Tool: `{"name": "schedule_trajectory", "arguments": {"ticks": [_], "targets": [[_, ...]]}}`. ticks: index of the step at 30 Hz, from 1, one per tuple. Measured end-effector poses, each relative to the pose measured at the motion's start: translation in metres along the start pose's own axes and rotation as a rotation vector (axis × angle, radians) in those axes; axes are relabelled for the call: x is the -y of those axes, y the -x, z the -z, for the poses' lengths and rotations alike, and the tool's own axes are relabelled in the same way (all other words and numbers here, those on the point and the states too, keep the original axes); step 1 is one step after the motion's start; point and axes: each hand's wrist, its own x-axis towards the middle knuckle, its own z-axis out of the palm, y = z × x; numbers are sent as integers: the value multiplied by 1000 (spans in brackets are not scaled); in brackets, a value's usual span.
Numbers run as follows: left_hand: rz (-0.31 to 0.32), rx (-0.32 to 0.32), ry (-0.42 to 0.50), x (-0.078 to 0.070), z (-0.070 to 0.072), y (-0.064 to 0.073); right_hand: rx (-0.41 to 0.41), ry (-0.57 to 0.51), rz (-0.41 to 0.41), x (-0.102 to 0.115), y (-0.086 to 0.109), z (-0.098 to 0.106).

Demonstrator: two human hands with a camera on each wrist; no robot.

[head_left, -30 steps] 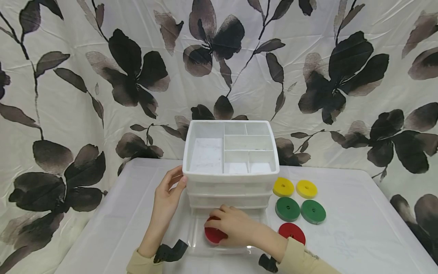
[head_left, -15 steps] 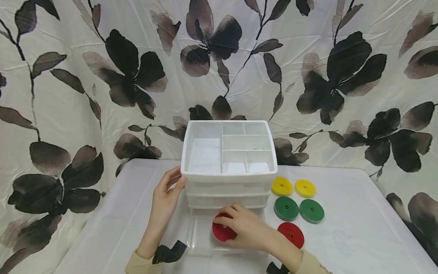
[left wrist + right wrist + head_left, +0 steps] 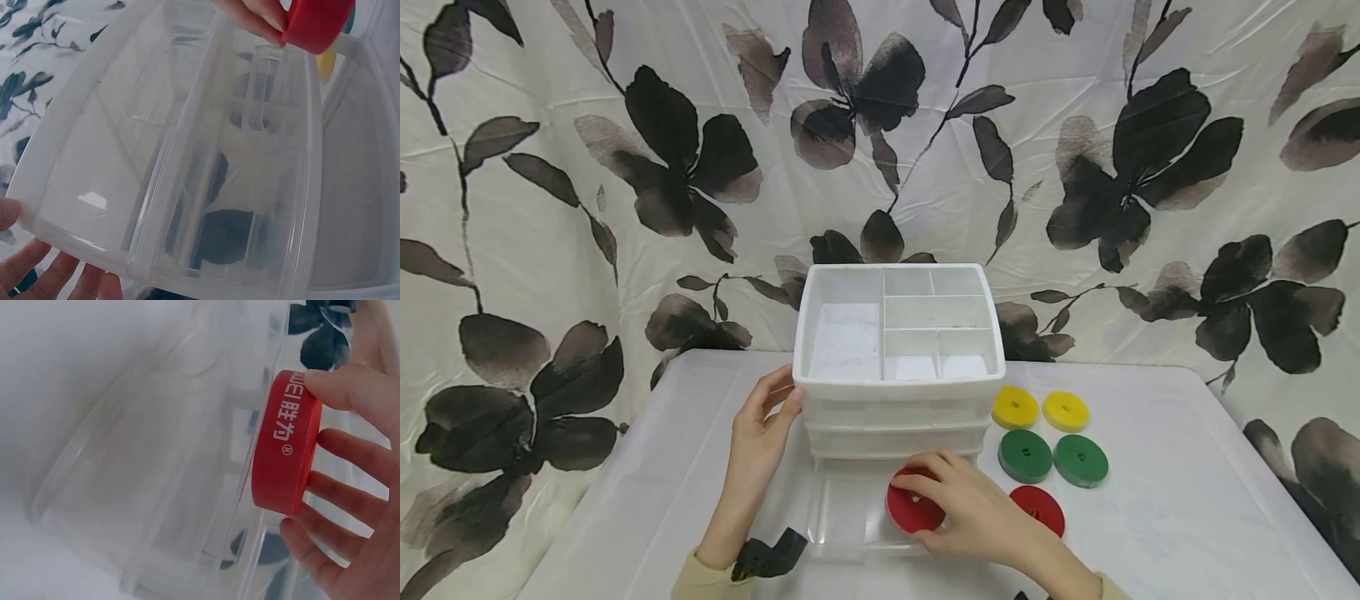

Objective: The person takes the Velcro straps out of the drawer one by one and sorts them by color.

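Note:
My right hand [image 3: 981, 512] pinches a red roll of tape [image 3: 912, 506] by its edge, thumb on one side and fingertips on the other. White lettering shows on the roll [image 3: 284, 447] in the right wrist view. The roll is tilted and overlaps the right part of the pulled-out clear bottom drawer [image 3: 835, 510]. At the left side of the white drawer unit [image 3: 898, 392], my left hand [image 3: 760, 433] rests its fingers along the wall, thumb by the front corner. In the left wrist view, the left fingers [image 3: 59, 275] touch the unit's edge.
Right of the unit lie two yellow rolls [image 3: 1066, 412], two green rolls [image 3: 1081, 461] and another red roll [image 3: 1039, 510], partly behind my right hand. A divided tray [image 3: 940, 312] tops the unit. Behind the white table [image 3: 1187, 475] hangs a floral curtain [image 3: 880, 167].
My right hand has moved right with the red roll, from the drawer's middle toward its right side. The left hand stays on the unit. The head view has shifted slightly.

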Motion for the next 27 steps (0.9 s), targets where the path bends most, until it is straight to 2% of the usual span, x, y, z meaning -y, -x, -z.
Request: {"name": "schedule_trajectory", "arguments": {"ticks": [6, 19, 27], "targets": [[-12, -1, -6, 1, 0, 0, -11, -10, -95, -6, 13, 5], [-17, -4, 3, 3, 1, 2, -72, 23, -161, -20, 33, 11], [-14, 3, 6, 5, -1, 2, -69, 45, -244, -32, 49, 22]]}}
